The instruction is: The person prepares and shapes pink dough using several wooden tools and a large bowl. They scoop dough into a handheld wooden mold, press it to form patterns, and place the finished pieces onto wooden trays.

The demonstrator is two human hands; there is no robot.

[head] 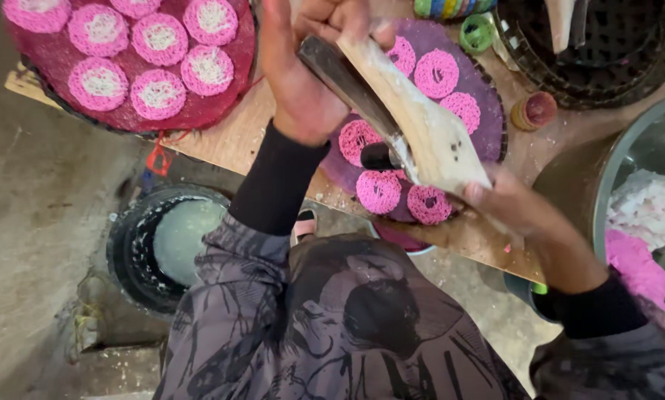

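Overhead: left hand [303, 81] fingers wrapped around dark handle [347, 81]; right hand [521, 211] fingers gripping pale wooden press [429, 126]. Beneath fingers, purple tray [488, 126] bearing pink lacy discs [378, 191] sits on tabletop [236, 137].

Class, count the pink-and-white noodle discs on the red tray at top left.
7 on the red tray: three cut by the top edge, two in the middle row, two lowest. More may lie beyond the frame.
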